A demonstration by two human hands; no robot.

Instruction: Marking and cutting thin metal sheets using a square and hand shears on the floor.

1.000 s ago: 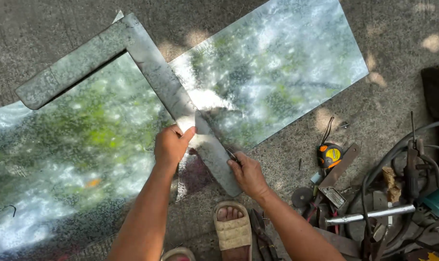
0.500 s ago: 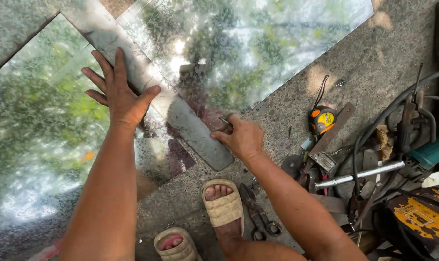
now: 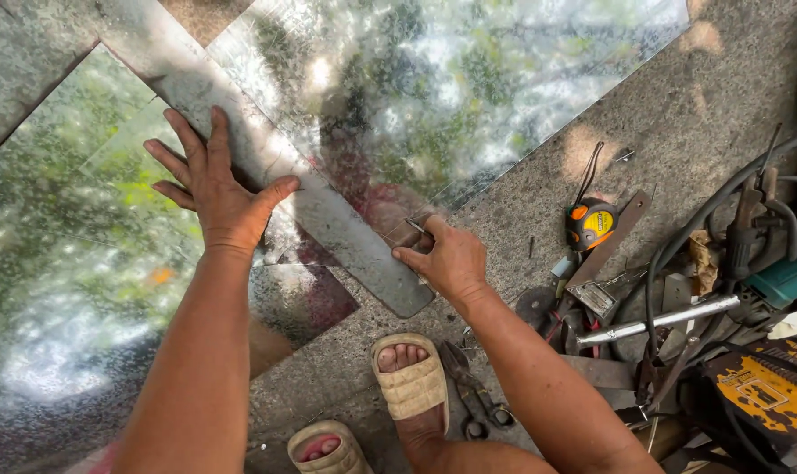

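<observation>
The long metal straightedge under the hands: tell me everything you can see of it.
The metal straightedge is a flat, dull grey strip, mottled like galvanised steel, with a rounded near end. It lies diagonally on the shiny metal sheet, its near end overhanging onto the concrete floor. At the far end it meets another strip at an angle. The left hand presses flat on it; the right hand holds a thin scriber at its edge.

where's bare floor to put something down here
Bare concrete lies right of the metal sheet, above the tape measure. A smaller patch sits between the sheet corner and the sandal. The tool pile at right is crowded.
</observation>
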